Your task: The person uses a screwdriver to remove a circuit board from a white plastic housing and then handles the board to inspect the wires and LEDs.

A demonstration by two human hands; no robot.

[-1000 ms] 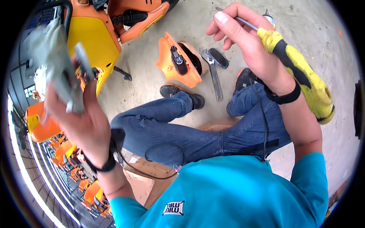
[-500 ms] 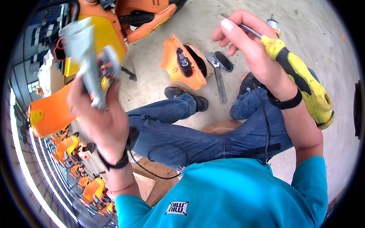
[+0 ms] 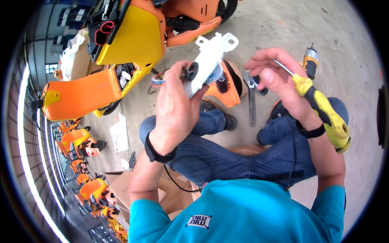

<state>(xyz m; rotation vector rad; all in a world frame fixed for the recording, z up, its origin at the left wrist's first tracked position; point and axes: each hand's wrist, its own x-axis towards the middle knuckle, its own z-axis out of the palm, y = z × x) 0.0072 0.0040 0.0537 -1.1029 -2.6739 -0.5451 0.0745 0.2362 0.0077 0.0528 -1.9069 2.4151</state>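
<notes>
My left hand [image 3: 172, 111] grips a white bracket-like housing [image 3: 214, 50] with tabs and holes at its far end. Coloured wires [image 3: 158, 80] and a black round piece [image 3: 193, 71] show beside my fingers, and a clear rounded part lies under the housing. To the right, my right hand [image 3: 289, 91] is curled around the thin metal shaft of a screwdriver [image 3: 324, 107]. Its yellow and black handle points back over my wrist, toward my forearm. The shaft's tip is hidden by the fingers. The two hands are apart.
On the concrete floor lie an orange panel [image 3: 231, 97], an adjustable wrench [image 3: 252, 105], a dark oval piece [image 3: 263, 90] and a power drill [image 3: 310, 64]. An orange and yellow scooter [image 3: 133, 36] lies at the far left. Cardboard [image 3: 127, 188] sits near my left elbow.
My left hand has moved right with the white housing, which now tilts the other way, toward the right hand. The right hand has dropped slightly, still holding the screwdriver. The view has shifted left.
</notes>
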